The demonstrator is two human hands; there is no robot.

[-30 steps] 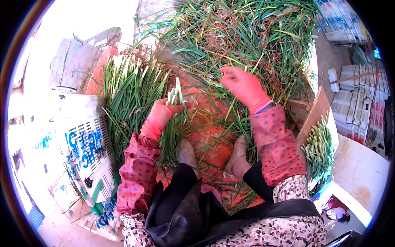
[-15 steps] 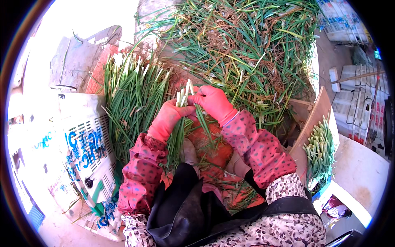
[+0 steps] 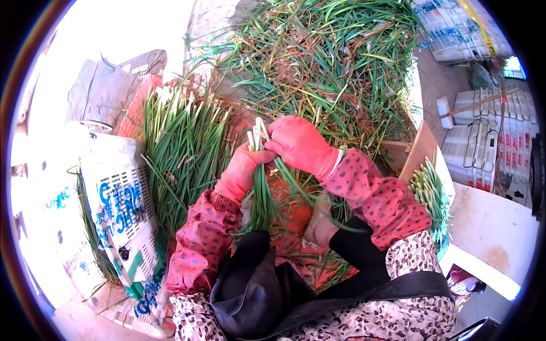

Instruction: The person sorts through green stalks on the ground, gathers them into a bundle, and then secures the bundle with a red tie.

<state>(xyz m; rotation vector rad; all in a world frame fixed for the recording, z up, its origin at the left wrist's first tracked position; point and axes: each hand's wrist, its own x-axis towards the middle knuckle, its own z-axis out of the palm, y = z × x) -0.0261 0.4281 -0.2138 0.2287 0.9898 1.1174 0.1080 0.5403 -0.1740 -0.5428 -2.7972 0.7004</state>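
My left hand [image 3: 242, 170], in a pink rubber glove, is closed round a small bunch of slender green stalks with white ends [image 3: 261, 190]; they look like green onions or garlic chives. The white ends point up and away from me, and the leaves hang toward my lap. Close against it, my right hand [image 3: 301, 145], gloved alike, pinches at a stalk beside the bunch's white ends. Its green leaves [image 3: 296, 184] trail down under that hand. The right fingertips are partly hidden. To the left lies a thick pile of like stalks [image 3: 185, 131], white ends away from me.
A large heap of loose green leaves and brown trimmings [image 3: 330, 68] spreads ahead. White slotted crates stand at left [image 3: 128, 199] and far right [image 3: 472, 150]. A wooden board [image 3: 418, 150] rises at right beside a stacked bundle of stalks [image 3: 430, 196]. Red sheeting [image 3: 290, 213] lies underfoot.
My right hand has shifted slightly right, and its stalk's leaves now swing out to the right. The left hand keeps its bunch. The whole view has turned a little.
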